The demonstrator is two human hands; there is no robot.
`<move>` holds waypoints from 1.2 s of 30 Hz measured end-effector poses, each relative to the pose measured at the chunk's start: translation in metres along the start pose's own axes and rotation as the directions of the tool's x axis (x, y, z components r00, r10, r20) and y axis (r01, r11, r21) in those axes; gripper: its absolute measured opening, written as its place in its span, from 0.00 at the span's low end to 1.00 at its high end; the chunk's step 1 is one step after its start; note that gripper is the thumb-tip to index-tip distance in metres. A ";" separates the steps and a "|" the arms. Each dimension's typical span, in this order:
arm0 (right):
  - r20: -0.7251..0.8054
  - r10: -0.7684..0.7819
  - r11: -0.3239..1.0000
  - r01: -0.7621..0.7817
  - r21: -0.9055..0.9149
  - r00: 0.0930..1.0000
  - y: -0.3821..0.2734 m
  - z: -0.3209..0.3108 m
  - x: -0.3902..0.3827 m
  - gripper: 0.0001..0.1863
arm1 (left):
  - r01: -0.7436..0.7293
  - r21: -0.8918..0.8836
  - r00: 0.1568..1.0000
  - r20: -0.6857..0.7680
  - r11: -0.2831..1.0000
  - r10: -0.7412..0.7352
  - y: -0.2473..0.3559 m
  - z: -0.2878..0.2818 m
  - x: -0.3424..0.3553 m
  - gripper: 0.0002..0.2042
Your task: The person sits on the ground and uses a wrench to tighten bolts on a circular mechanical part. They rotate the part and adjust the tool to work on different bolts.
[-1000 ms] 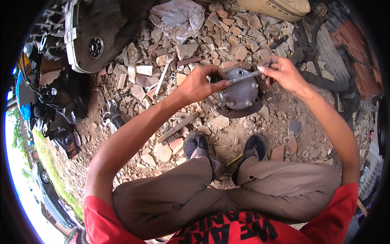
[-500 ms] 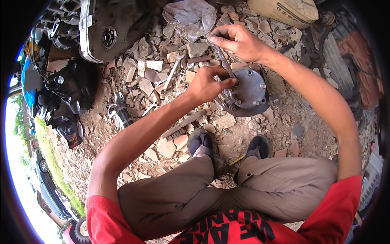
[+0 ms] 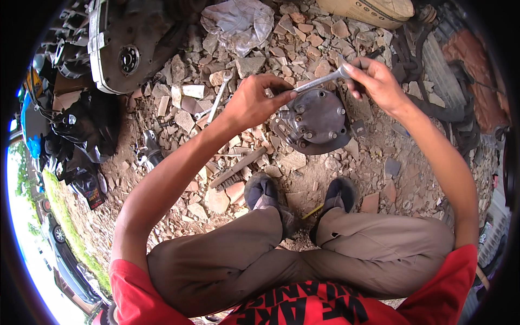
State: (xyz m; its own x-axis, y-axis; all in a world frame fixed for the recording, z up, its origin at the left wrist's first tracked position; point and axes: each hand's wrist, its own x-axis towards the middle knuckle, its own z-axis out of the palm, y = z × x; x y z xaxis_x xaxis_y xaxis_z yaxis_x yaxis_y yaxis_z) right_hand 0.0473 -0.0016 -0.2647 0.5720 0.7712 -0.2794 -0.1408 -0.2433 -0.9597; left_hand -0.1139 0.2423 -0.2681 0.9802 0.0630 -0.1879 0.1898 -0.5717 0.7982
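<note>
Broken stone and reddish shards are covering the dirt ground (image 3: 374, 176) all around me, and right here above it I'm holding a steel spanner (image 3: 320, 83) stretched between my two hands. It's slanting up to the right, over the far edge of a round grey metal housing (image 3: 325, 116) (whether it's touching the housing, I can't tell). My left hand (image 3: 259, 100) is clamping its near end between thumb and fingers, and my right hand (image 3: 379, 84) is pinching the head at the other end, thumb on top, fingers curling behind.

Below the spanner the housing is sitting on the ground, bolt heads dotting its flat cover. Just left of it, partly behind my left wrist, a second spanner (image 3: 221, 96) is lying on the stones. Nearer my feet, a long-handled brush (image 3: 238, 169) is resting aslant, and my dark shoes (image 3: 262, 193) are standing apart with a thin yellow strip (image 3: 312, 212) lying between them. Further left a dark cylindrical part (image 3: 151, 150) is lying by my forearm. Farther out, a crumpled pale sheet (image 3: 238, 24) is spreading at the top, a big metal casing (image 3: 111, 54) is standing upper left, and black plastic (image 3: 89, 127) is bunching below that.
</note>
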 end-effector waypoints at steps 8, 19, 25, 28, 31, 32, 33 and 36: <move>0.141 0.238 0.956 -0.258 0.142 0.961 0.040 -0.005 -0.071 0.11 | -0.074 -0.130 0.976 0.195 0.989 0.099 -0.001 0.009 0.017 0.12; 0.271 0.224 0.961 -0.258 0.098 0.936 0.046 0.002 -0.082 0.09 | 0.115 -0.391 0.971 0.237 0.913 -0.021 -0.017 0.006 0.018 0.07; 0.289 0.286 0.946 -0.317 0.065 0.914 0.056 -0.007 -0.089 0.09 | -0.032 -0.270 0.969 0.228 0.962 0.096 -0.010 0.012 0.014 0.07; 0.231 0.284 0.941 -0.316 0.119 0.931 0.054 -0.005 -0.087 0.08 | 0.049 -0.293 0.966 0.257 0.955 0.029 -0.013 0.014 0.012 0.07; 0.186 0.258 0.950 -0.284 0.129 0.948 0.049 -0.012 -0.078 0.09 | 0.028 -0.322 0.972 0.231 0.946 0.050 -0.016 0.018 0.009 0.08; 0.176 0.247 0.955 -0.271 0.123 0.953 0.045 -0.015 -0.072 0.09 | 0.000 -0.332 0.975 0.211 0.943 0.074 -0.016 0.019 0.008 0.08; 0.132 0.230 0.967 -0.241 0.082 0.964 0.039 -0.020 -0.066 0.10 | 0.009 -0.324 0.976 0.210 0.946 0.062 -0.017 0.018 0.006 0.08; 0.021 0.163 0.987 -0.162 -0.011 0.986 0.027 -0.028 -0.032 0.10 | 0.056 -0.297 0.976 0.218 0.953 0.011 -0.013 0.020 0.005 0.10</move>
State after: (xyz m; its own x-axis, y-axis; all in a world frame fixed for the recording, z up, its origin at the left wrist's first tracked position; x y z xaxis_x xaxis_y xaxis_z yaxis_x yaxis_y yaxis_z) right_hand 0.0472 -0.0496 -0.2812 0.5241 0.7338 -0.4323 -0.2232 -0.3715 -0.9012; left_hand -0.1123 0.2340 -0.2910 0.9460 -0.1232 -0.3000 0.2530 -0.2982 0.9203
